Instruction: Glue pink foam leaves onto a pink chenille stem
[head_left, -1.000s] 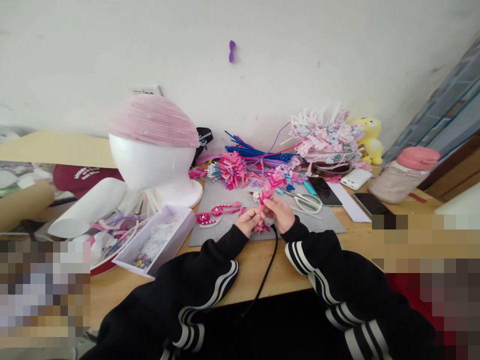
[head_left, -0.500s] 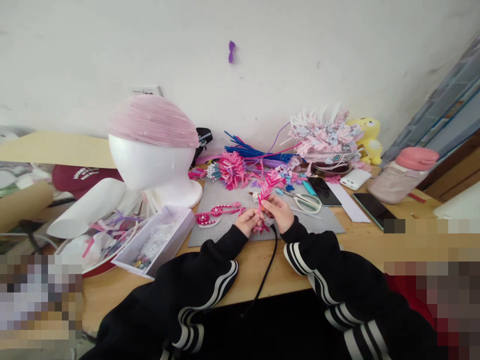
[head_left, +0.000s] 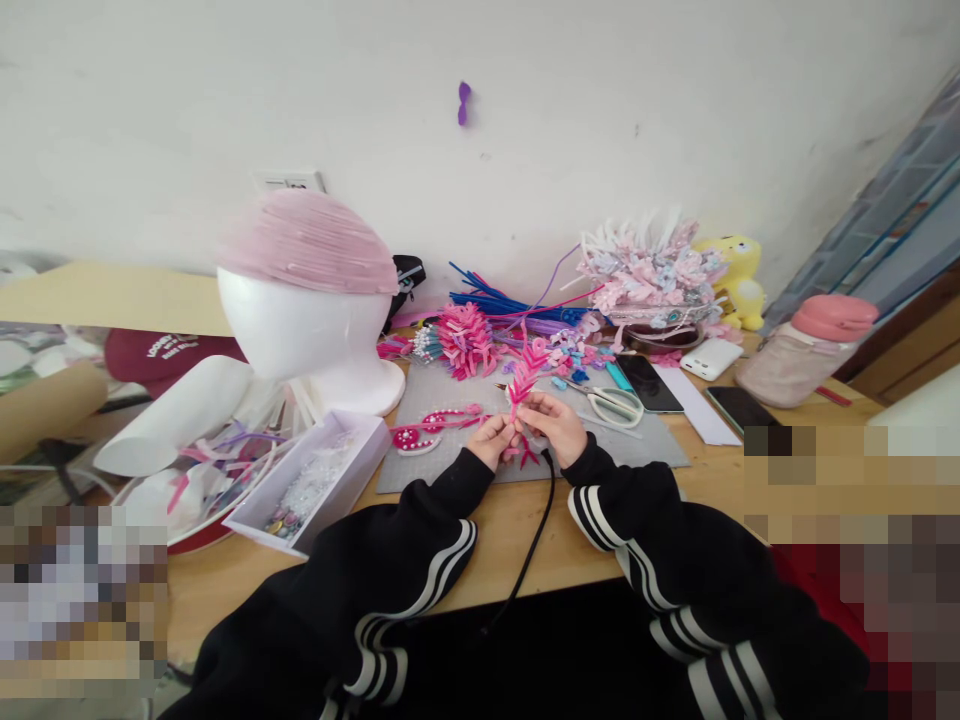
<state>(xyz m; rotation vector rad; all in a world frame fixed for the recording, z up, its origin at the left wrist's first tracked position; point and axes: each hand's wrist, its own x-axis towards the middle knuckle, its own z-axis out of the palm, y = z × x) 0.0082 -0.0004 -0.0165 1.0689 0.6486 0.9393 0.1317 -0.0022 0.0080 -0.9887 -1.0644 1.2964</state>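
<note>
Both hands met over the near edge of the grey mat (head_left: 450, 462) on the wooden counter (head_left: 525, 545). The left hand (head_left: 491, 440) had its fingertips pinched on the lower stem of a pink frilled sprig (head_left: 523, 378); the right hand (head_left: 559, 425) pinched the same stem just beside it, thumb and forefinger closed, remaining fingers curled. The sprig stood roughly upright between the two hands, its leafy top tilted slightly right, with a few pink tips showing below the fingers. Black sleeves with white stripes covered both forearms. A black cord (head_left: 534, 545) ran from beneath the hands toward the counter's near edge.

On the mat to the left of the hands lay a pink beaded piece (head_left: 431, 427). White-handled scissors (head_left: 611, 403) lay just right of the right hand, on the mat. Behind the sprig was a spread of pink and blue trimmings (head_left: 480, 335), and further right a pale pink and white headdress (head_left: 652, 270). A dark phone (head_left: 649, 381) and a white power bank (head_left: 712, 357) lay near the headdress; a pink-lidded bottle (head_left: 814, 350) lay at far right. To the left stood a white foam head (head_left: 300, 335) wearing a pink cap (head_left: 307, 243), and in front of it an open lilac box (head_left: 315, 478) of beads.
</note>
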